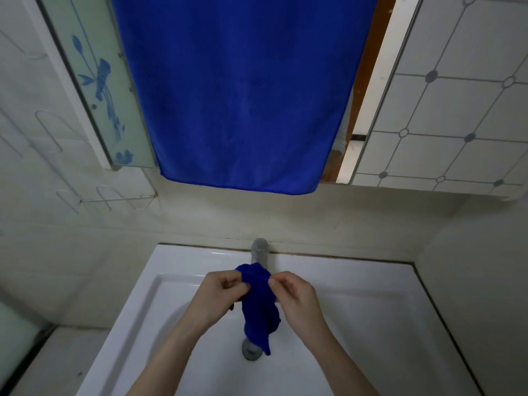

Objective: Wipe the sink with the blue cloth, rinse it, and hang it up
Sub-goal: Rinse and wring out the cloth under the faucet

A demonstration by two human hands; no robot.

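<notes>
At lower centre of the frame, the left hand (221,290) and right hand (294,292) each pinched the top edge of the bunched blue cloth (258,304), fingers pressed together on the fabric. The cloth hung over the white sink (371,324), its tip just above the grey drain (251,351), in front of the tap (260,250). A large blue towel (243,90) hung across the upper centre.

A big blue towel (240,90) hung over the mirror (97,81); a wire rack (114,200) sat left on the tiled wall (328,218).
</notes>
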